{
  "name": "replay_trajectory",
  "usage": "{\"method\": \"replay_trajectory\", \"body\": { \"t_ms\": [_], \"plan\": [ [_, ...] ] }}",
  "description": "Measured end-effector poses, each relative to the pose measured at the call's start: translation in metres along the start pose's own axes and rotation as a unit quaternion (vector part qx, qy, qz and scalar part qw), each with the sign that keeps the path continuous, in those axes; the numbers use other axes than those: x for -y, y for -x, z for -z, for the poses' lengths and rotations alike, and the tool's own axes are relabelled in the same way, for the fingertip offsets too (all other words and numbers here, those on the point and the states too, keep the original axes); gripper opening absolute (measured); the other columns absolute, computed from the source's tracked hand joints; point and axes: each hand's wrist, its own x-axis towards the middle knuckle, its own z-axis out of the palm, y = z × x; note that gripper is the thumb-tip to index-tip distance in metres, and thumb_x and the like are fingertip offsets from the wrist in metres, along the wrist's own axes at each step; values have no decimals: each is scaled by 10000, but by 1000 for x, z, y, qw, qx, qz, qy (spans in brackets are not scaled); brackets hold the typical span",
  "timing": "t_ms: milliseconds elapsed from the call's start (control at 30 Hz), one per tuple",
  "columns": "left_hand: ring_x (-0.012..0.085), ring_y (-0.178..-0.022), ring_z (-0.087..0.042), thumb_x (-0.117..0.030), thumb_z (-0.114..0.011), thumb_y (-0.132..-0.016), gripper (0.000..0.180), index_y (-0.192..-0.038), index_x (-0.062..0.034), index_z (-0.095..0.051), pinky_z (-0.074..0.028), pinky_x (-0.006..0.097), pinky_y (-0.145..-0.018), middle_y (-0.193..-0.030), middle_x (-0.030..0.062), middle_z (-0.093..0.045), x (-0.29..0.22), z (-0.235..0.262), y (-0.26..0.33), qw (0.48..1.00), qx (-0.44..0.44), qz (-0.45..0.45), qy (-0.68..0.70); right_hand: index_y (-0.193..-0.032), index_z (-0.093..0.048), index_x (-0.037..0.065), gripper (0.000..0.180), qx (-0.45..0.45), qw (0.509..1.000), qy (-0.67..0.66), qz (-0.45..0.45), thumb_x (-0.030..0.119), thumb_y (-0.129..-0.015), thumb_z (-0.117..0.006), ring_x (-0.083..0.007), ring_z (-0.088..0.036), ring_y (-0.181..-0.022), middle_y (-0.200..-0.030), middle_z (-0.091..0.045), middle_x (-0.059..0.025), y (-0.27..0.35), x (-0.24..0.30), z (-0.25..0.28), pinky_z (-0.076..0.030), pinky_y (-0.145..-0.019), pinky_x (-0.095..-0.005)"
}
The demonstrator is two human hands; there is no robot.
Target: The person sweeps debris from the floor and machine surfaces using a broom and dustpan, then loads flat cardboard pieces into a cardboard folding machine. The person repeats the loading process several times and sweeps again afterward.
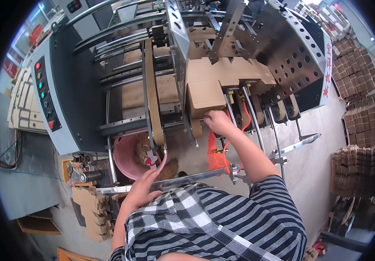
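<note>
My right hand (219,122) reaches up to the machine's near end, its fingers curled in a pinch just under the lower edge of a brown cardboard blank (205,87). What the fingertips grip, if anything, is hidden; a brown belt end (196,128) lies beside them. The blank sits folded and tilted between upright metal plates. My left hand (141,190) rests by the near metal rail (183,179), fingers stretched out and holding nothing. An orange coiled air hose (215,154) hangs below my right forearm.
A pink basket (124,158) with scraps stands under the machine at left. Lit buttons line the control panel (43,93). Cardboard stacks (359,124) fill the right side, and more cut cardboard (92,211) sits at lower left. Metal rods (252,119) stick out toward me.
</note>
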Motion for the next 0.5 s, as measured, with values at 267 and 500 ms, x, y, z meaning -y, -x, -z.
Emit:
{"method": "replay_trajectory", "body": {
  "t_ms": [267, 500],
  "plan": [
    [339, -1103, -492, -172, -698, -682, 614, -1234, -52, -458, -412, 391, -923, -1240, 160, -480, -15, 7, -33, 991, 36, -113, -61, -787, -648, 23, 250, 73, 984, 107, -125, 264, -744, -596, -328, -617, -823, -832, -643, -170, 5, 34, 56, -495, -744, -426],
    [324, -1098, -503, -135, -663, -718, 508, -1188, -42, -491, -419, 392, -928, -1195, 164, -516, -64, 4, -139, 958, 60, -267, -84, -954, -628, 71, 323, -45, 993, -4, -109, 239, -683, -681, -323, -610, -859, -847, -646, -144, -5, 0, 69, -487, -747, -406]
  ]
}}
